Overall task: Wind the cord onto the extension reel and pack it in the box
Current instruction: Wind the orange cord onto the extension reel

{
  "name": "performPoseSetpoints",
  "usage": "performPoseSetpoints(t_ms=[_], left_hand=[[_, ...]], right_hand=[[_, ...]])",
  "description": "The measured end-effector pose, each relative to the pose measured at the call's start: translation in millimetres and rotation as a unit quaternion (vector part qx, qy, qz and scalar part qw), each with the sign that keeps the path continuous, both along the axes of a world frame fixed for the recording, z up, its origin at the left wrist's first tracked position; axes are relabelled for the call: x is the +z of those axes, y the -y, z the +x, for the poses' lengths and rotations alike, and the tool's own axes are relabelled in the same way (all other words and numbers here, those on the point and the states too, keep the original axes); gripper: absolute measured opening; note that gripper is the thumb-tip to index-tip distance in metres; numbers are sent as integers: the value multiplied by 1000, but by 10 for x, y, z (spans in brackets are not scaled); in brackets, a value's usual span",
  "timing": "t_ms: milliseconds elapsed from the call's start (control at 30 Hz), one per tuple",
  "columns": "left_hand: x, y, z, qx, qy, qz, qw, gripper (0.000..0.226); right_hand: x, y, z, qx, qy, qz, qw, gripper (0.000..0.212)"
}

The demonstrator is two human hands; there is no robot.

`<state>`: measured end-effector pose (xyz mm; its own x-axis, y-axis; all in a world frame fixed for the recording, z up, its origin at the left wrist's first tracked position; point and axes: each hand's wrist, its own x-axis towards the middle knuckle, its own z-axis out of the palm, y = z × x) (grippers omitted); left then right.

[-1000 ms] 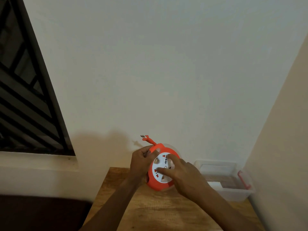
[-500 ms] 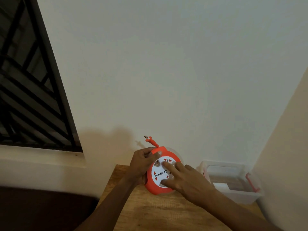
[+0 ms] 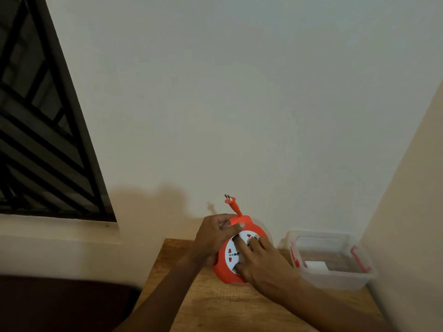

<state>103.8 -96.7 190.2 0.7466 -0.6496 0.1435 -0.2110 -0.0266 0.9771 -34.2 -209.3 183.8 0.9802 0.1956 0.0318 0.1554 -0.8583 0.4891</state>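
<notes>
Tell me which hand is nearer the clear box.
Right. The right hand lies on the reel's white socket face, on the side toward the clear box but not touching it. The left hand grips the reel's far upper edge, by the plug.

Wooden tabletop [image 3: 215, 305]: orange extension reel [image 3: 221, 271] standing on edge at the grip; clear plastic box [image 3: 335, 277] right of the grip.

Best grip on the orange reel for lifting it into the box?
Probably the orange rim of the reel, coming from both sides. It stands on edge on the table, white socket face toward the camera, plug sticking up. The left hand already grips its top-left edge; the right hand lies on the face.
</notes>
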Motion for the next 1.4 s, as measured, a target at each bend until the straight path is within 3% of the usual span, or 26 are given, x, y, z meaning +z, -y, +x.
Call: performPoseSetpoints(t_ms=[100,200,300,367,400,500,533,600,733,867,1033,1400], left_hand=[[-60,-32,-13,-2,-55,-19,998,14],[-146,-144,2,14,-112,-43,993,13],[-226,-297,40,37,-183,-77,979,13],[-279,-390,70,59,-205,-79,974,15],[-319,-431,84,68,-209,-79,972,15],[-413,-537,125,86,-222,-87,967,16],[-440,-563,148,90,-219,-86,968,18],[-515,-630,230,105,-196,-59,973,20],[-700,-799,463,136,-116,39,983,24],[-918,-936,687,117,-140,83,980,9],[-1192,-1078,829,131,-153,113,973,33],[-1804,-1182,1079,123,-87,222,963,47]], right_hand=[[-48,-22,28,-11,0,42,999,49],[-66,-1,2,7,26,183,983,47],[-93,12,-12,-43,131,369,919,51],[-130,11,13,-173,169,501,831,60],[-165,9,38,-247,155,576,764,64],[-335,-127,112,-335,56,828,446,49],[-395,-177,131,-332,42,860,384,42],[-509,-259,203,-328,38,880,341,34],[-656,-328,452,-327,34,884,332,30],[-838,-373,718,-363,13,866,343,28],[-1175,-448,984,-404,8,853,329,33],[-1700,-771,1334,-428,47,808,403,36]])
